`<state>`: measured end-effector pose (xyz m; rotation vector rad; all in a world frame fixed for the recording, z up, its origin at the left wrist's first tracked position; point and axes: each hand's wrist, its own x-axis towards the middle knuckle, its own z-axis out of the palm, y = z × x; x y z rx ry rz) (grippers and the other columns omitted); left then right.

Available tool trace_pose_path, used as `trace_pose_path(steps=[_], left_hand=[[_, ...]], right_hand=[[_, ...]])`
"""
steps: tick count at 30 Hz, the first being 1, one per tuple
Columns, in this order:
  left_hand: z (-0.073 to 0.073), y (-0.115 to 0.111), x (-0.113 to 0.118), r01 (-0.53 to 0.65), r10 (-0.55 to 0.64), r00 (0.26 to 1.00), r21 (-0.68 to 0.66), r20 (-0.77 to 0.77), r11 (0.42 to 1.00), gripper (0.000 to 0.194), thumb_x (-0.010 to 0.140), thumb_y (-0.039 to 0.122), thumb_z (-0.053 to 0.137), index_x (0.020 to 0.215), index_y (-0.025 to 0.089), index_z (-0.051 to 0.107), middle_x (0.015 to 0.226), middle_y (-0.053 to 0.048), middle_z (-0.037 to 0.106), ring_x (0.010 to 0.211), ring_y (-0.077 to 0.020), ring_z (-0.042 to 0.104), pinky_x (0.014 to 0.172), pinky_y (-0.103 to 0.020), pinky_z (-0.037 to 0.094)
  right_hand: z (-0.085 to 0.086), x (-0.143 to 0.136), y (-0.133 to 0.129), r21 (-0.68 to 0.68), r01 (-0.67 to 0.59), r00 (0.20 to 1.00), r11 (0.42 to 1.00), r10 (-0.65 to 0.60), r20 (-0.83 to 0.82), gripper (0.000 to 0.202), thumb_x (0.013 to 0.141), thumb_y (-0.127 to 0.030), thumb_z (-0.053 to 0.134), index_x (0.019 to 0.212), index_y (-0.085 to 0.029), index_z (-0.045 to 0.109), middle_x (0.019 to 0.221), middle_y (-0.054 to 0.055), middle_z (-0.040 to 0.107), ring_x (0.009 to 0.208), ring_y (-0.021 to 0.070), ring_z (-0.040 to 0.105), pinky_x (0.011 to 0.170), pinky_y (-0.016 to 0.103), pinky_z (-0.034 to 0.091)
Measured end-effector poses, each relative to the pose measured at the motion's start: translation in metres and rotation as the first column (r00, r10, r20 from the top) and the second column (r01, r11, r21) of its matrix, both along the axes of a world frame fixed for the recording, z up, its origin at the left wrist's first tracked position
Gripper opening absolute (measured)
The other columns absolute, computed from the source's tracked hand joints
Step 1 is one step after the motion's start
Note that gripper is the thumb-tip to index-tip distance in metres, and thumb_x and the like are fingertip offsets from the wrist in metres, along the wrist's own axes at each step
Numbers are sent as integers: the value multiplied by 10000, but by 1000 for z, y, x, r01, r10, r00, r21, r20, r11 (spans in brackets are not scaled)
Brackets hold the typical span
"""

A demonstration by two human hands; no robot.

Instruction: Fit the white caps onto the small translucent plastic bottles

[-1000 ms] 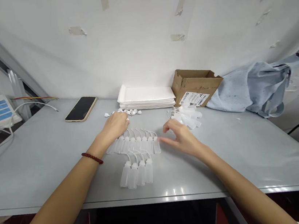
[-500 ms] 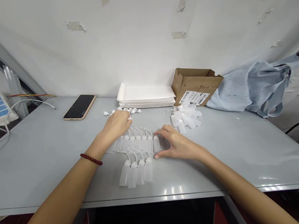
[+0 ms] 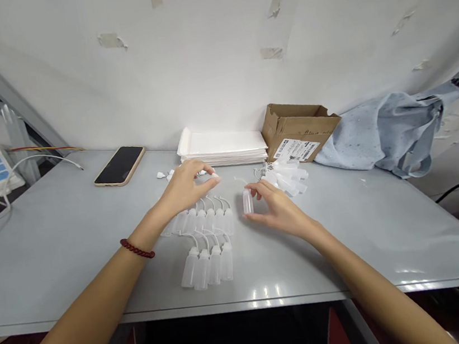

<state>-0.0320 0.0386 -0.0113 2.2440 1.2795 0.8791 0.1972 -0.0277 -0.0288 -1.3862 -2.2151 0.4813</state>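
Between thumb and fingers, my right hand (image 3: 274, 205) grips a small translucent squeeze bottle (image 3: 247, 202) with a thin curved spout, near upright. My left hand (image 3: 187, 186) is pinched on a small white cap (image 3: 215, 175), partly covered by the fingertips. Other white caps (image 3: 160, 175) lie behind that hand, some of them hidden by it. In front of my hands, a back row of spouted bottles (image 3: 210, 219) lies side by side. Closer to the table edge is a shorter row of such bottles (image 3: 202, 268).
A pile of similar bottles (image 3: 287, 175) lies right of my right hand. Along the wall are stacked white padded envelopes (image 3: 221, 145), an open cardboard box (image 3: 302, 131) and a light blue cloth bag (image 3: 376, 133). A phone (image 3: 120, 165) and a white cable (image 3: 6, 195) lie left.
My right hand has taken the end bottle from the back row and moved it slightly right and up. My left hand has come right from the caps with one pinched.
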Motion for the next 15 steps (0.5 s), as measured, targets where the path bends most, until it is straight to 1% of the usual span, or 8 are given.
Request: trace_pose_path(steps=[1,3,4,6,8,11,15], left_hand=[[4,-4,3,59,-51,995,-83,91,995,236,795,399,565,863,187,642,976,-53,649,913,-209,578,791,-336,466],[9,-12,9,179,-130,969,-237,209,955,238,770,405,607,819,175,639,867,-41,659,779,-176,602,703,-303,488],[11,-16,12,225,-154,955,-281,253,933,225,760,388,624,810,169,635,817,-35,656,748,-168,605,673,-290,492],[10,-21,17,273,-165,935,-341,316,899,198,753,347,635,810,158,628,765,-31,651,719,-159,614,650,-275,497],[8,-23,21,275,-145,929,-372,340,887,186,761,322,626,828,148,631,735,-28,647,688,-152,617,631,-267,496],[5,-25,26,274,-145,927,-360,346,892,201,784,327,601,846,143,654,724,-26,646,633,-132,595,579,-244,473],[3,-28,30,299,-175,914,-314,367,901,253,818,367,567,901,155,679,788,-37,668,660,-132,586,575,-232,457]], right_hand=[[0,1,0,16,7,1000,1000,-6,-24,501,757,-287,655,1205,-178,461,998,79,548,906,217,543,809,383,455],[0,0,0,29,20,996,999,-17,-86,533,756,-251,629,1242,-181,421,969,65,561,882,205,551,803,377,458],[0,0,0,29,26,992,999,-22,-123,550,753,-231,614,1257,-185,400,949,55,566,872,200,553,800,372,460],[1,-2,-1,18,21,980,1000,-17,-198,570,752,-186,570,1282,-195,361,895,31,568,832,181,551,781,356,465],[0,-4,-2,-1,-14,967,1000,13,-256,577,765,-151,513,1307,-209,322,854,15,559,764,158,537,748,335,470],[-1,-8,-5,-32,-73,959,997,62,-278,583,791,-134,456,1339,-226,281,841,16,549,708,146,516,693,316,471],[-3,-13,-8,-22,-90,958,996,81,-274,516,830,-142,421,1326,-236,314,961,56,579,820,175,557,720,337,474]])
